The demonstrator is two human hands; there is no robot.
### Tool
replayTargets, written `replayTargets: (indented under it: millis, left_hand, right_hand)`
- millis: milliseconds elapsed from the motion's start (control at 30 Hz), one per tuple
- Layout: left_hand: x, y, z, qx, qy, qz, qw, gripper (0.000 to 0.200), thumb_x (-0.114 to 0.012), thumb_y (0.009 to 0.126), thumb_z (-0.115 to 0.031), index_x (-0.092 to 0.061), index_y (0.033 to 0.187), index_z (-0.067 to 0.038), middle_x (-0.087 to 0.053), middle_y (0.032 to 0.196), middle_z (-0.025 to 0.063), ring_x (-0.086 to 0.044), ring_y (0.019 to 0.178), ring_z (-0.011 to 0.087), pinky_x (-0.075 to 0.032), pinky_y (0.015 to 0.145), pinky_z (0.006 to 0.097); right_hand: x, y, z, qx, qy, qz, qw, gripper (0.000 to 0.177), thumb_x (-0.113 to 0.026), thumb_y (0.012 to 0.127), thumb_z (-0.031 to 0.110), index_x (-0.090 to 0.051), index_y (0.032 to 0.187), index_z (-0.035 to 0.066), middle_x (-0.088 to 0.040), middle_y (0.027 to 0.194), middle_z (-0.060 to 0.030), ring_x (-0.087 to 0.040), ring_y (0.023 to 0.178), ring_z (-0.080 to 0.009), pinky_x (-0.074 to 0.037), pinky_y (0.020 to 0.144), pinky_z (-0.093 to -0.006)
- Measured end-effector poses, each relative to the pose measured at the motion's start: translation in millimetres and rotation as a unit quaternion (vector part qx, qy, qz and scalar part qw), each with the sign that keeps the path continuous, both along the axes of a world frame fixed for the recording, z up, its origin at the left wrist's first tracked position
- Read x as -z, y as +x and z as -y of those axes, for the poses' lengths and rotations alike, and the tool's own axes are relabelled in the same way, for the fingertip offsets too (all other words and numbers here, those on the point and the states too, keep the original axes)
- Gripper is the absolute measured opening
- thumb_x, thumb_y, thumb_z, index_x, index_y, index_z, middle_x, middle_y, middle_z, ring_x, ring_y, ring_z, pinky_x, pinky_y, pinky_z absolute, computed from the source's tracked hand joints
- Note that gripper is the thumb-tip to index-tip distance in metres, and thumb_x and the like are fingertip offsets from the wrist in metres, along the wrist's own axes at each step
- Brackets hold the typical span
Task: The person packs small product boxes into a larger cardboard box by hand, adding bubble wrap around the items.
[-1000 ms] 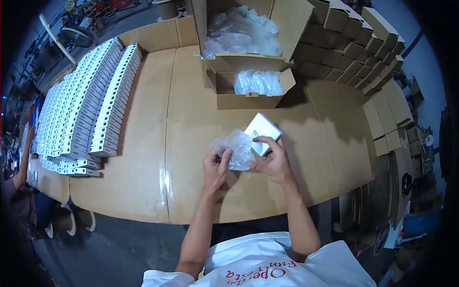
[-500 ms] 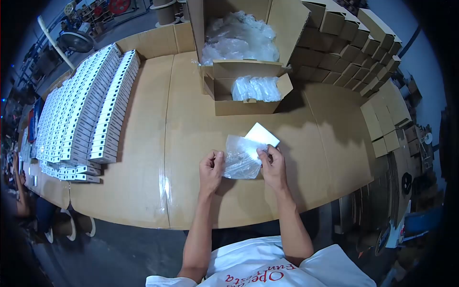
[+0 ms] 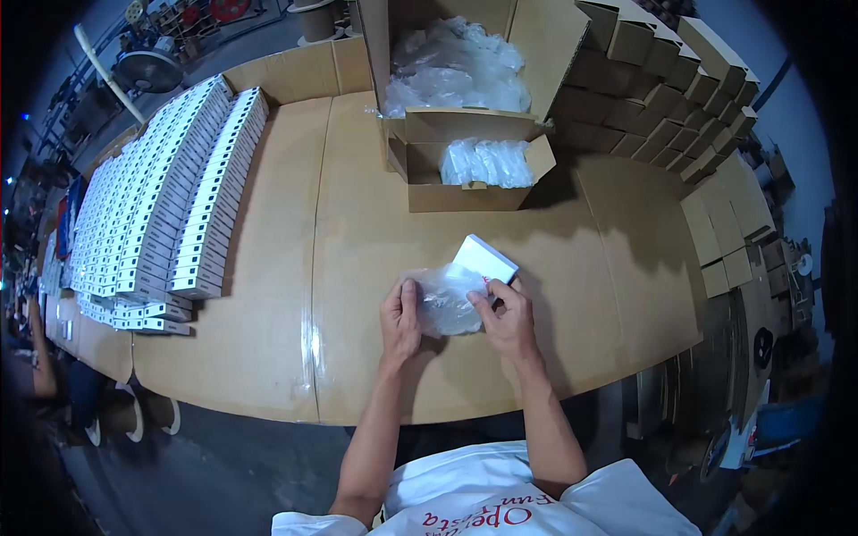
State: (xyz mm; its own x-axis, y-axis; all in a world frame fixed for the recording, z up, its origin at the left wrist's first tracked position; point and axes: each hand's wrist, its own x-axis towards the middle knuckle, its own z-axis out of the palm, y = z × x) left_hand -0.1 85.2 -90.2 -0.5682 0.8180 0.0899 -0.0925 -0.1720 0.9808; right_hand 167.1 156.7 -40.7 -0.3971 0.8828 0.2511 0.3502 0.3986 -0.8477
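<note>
Above the brown cardboard tabletop [image 3: 268,313], my left hand [image 3: 401,314] and right hand [image 3: 507,317] pinch opposite edges of a limp, likely slippery clear plastic bag [image 3: 444,301].

**Item count, bench top**

Hands: two, left hand [image 3: 400,317] and right hand [image 3: 507,320].
Clear bag [image 3: 444,299]: one.
Loose white box [image 3: 487,259]: one.
Open cartons holding plastic bags: two, front carton [image 3: 465,195] and rear carton [image 3: 547,40].
Rows of white boxes [image 3: 161,205] — too many boxes to count.
Stacked brown boxes [image 3: 661,89] — dozens, exact number unclear.
</note>
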Motion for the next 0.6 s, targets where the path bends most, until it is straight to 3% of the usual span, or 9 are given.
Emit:
replayTargets:
  millis: [33, 133, 167, 233, 333, 400, 500, 533, 600]
  left_hand:
    - [-3, 2, 0, -0.007, 0.006, 0.000, 1.000, 0.033, -0.044, 0.109, -0.025, -0.066, 0.108, 0.000, -0.063, 0.090, -0.0013, -0.055, 0.080, 0.0084, -0.046, 0.072, 0.0251]
    - [-11, 6, -1, 0.033, 0.014, 0.114, 0.993, 0.023, -0.060, 0.102, -0.021, -0.064, 0.110, 0.000, -0.064, 0.092, 0.0009, -0.059, 0.085, 0.0097, -0.050, 0.077, 0.0261]
    - [-15, 9, -1, 0.043, 0.010, 0.074, 0.996, 0.024, -0.066, 0.098, -0.019, -0.063, 0.111, 0.000, -0.065, 0.093, 0.0021, -0.060, 0.087, 0.0104, -0.051, 0.079, 0.0266]
    - [-28, 14, 1, 0.063, 0.002, -0.006, 0.998, 0.033, -0.078, 0.088, -0.015, -0.062, 0.113, 0.000, -0.067, 0.096, 0.0046, -0.063, 0.091, 0.0117, -0.052, 0.082, 0.0277]
    - [-22, 11, 1, 0.080, -0.034, 0.058, 0.995, 0.049, -0.089, 0.074, -0.009, -0.062, 0.113, 0.000, -0.069, 0.099, 0.0076, -0.065, 0.093, 0.0135, -0.053, 0.083, 0.0288]
    - [-19, 9, 2, 0.077, -0.055, 0.023, 0.995, 0.048, -0.089, 0.074, -0.009, -0.062, 0.113, 0.000, -0.069, 0.101, 0.0080, -0.066, 0.093, 0.0142, -0.054, 0.083, 0.0293]
    - [-21, 9, 1, 0.085, -0.054, 0.009, 0.995, 0.050, -0.089, 0.074, -0.009, -0.061, 0.115, 0.000, -0.070, 0.103, 0.0087, -0.067, 0.094, 0.0152, -0.055, 0.084, 0.0298]
    - [-23, 9, 1, 0.090, -0.049, 0.011, 0.995, 0.052, -0.090, 0.073, -0.010, -0.061, 0.115, 0.000, -0.070, 0.103, 0.0090, -0.067, 0.094, 0.0155, -0.055, 0.085, 0.0300]
    - [-25, 10, 0, 0.089, -0.020, 0.020, 0.996, 0.054, -0.090, 0.073, -0.011, -0.061, 0.116, 0.001, -0.070, 0.103, 0.0094, -0.067, 0.095, 0.0157, -0.055, 0.086, 0.0295]
  right_hand:
    - [-1, 1, 1, -0.001, -0.021, 0.000, 1.000, 0.023, -0.076, 0.089, 0.013, -0.064, 0.092, -0.006, -0.055, 0.096, -0.0096, -0.053, 0.073, -0.0132, -0.046, 0.061, -0.0277]
    - [-2, 1, 2, 0.006, -0.039, 0.013, 0.999, 0.024, -0.077, 0.089, 0.015, -0.063, 0.091, -0.005, -0.055, 0.097, -0.0087, -0.053, 0.072, -0.0121, -0.046, 0.060, -0.0272]
    - [-1, 0, 1, 0.009, -0.037, 0.019, 0.999, 0.025, -0.077, 0.089, 0.016, -0.063, 0.091, -0.005, -0.055, 0.097, -0.0082, -0.052, 0.072, -0.0117, -0.045, 0.059, -0.0271]
    - [2, 0, 1, 0.020, -0.055, -0.027, 0.998, 0.023, -0.077, 0.088, 0.017, -0.067, 0.093, -0.003, -0.058, 0.095, -0.0092, -0.055, 0.073, -0.0158, -0.048, 0.062, -0.0296]
    - [-4, 1, -5, 0.002, -0.012, -0.101, 0.995, 0.020, -0.075, 0.088, 0.014, -0.069, 0.101, 0.000, -0.060, 0.099, -0.0101, -0.059, 0.082, -0.0183, -0.050, 0.071, -0.0302]
    - [-9, 5, -12, 0.019, 0.022, -0.139, 0.990, 0.021, -0.069, 0.091, 0.008, -0.070, 0.111, 0.002, -0.061, 0.108, -0.0124, -0.060, 0.101, -0.0210, -0.050, 0.084, -0.0299]
    - [-31, 9, -17, 0.042, 0.023, -0.179, 0.983, 0.016, -0.064, 0.095, 0.005, -0.071, 0.110, 0.003, -0.059, 0.117, -0.0133, -0.060, 0.104, -0.0224, -0.051, 0.085, -0.0314]
    - [-40, 13, -21, 0.043, 0.041, -0.108, 0.992, 0.021, -0.061, 0.097, 0.002, -0.067, 0.117, 0.003, -0.057, 0.126, -0.0136, -0.060, 0.110, -0.0211, -0.051, 0.090, -0.0304]
    - [-58, 0, -23, -0.028, 0.015, -0.267, 0.963, 0.036, -0.058, 0.098, 0.000, -0.057, 0.133, 0.006, -0.055, 0.134, -0.0141, -0.058, 0.119, -0.0227, -0.050, 0.097, -0.0297]
